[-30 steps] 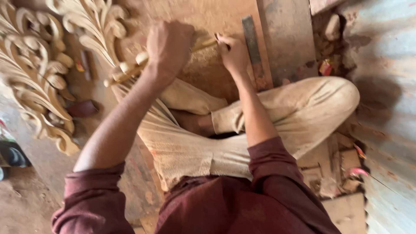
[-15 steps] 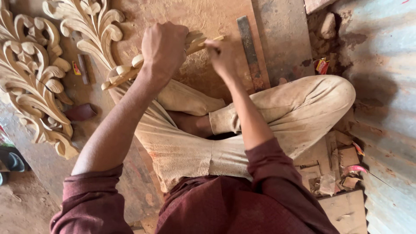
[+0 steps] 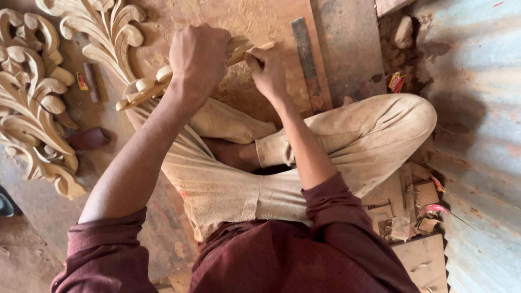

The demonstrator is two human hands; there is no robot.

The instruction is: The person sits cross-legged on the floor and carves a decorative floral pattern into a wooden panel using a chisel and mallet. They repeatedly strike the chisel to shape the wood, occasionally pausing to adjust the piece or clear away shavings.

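Dusty board (image 3: pixel 271 16) on dirt floor (image 3: pixel 21 260); both hands' grip closed around carved strip (image 3: pixel 157 81), possibly a tool.

Your left hand (image 3: pixel 198 57) is wrapped around a pale carved wooden piece (image 3: pixel 146 89) with rounded scroll lobes, which lies slanted above your lap. Your right hand (image 3: pixel 268 68) pinches a slim light wooden-handled tool (image 3: pixel 255 52), laid nearly level against that carving.
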